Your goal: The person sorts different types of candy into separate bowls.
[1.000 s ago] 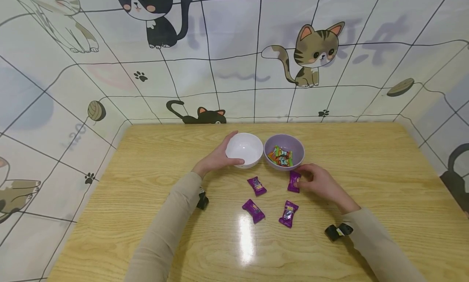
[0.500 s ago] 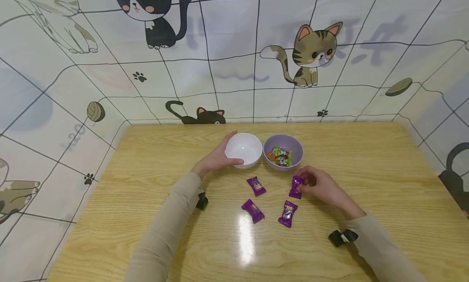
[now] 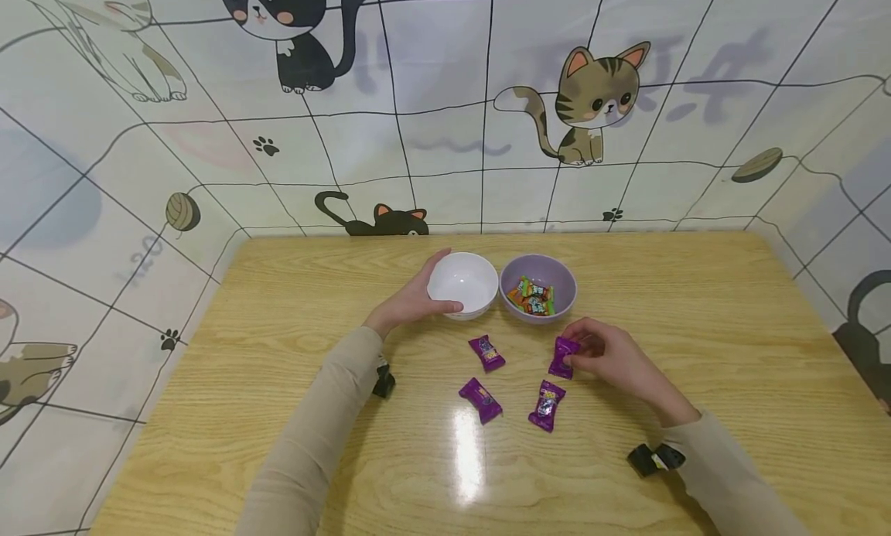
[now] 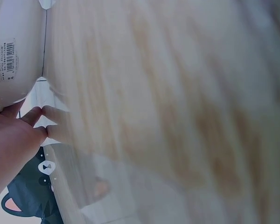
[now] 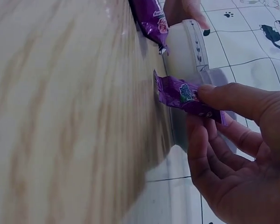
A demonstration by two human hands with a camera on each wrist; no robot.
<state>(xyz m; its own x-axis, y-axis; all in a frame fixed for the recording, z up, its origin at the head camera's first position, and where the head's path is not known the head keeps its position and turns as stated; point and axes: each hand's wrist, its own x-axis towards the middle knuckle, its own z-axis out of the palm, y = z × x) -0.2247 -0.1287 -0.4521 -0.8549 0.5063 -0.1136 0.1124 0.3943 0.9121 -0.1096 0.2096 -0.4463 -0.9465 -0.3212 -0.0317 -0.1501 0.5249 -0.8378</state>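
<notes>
My left hand (image 3: 414, 295) grips the side of a white bowl (image 3: 465, 281), its thumb along the near wall. A label with a barcode shows on the bowl in the left wrist view. To the right stands a purple bowl (image 3: 560, 279) with several green and orange wrapped candies (image 3: 534, 298) inside. Just in front of that bowl, my right hand (image 3: 611, 356) pinches a purple wrapped candy (image 5: 182, 94) between thumb and fingers. Three more purple candies lie on the table: one (image 3: 487, 353) before the white bowl, another (image 3: 480, 401) nearer me, and one (image 3: 547, 406) close below my right hand.
The wooden table (image 3: 334, 281) reaches back to a white wall covering (image 3: 445, 172) printed with cats and grid lines. The two bowls stand side by side near the table's far edge. A small black device (image 3: 654, 459) sits at my right wrist.
My right hand has drawn the pinched purple candy slightly toward me and to the right, away from the purple bowl's rim. My left hand and both bowls have stayed in place.
</notes>
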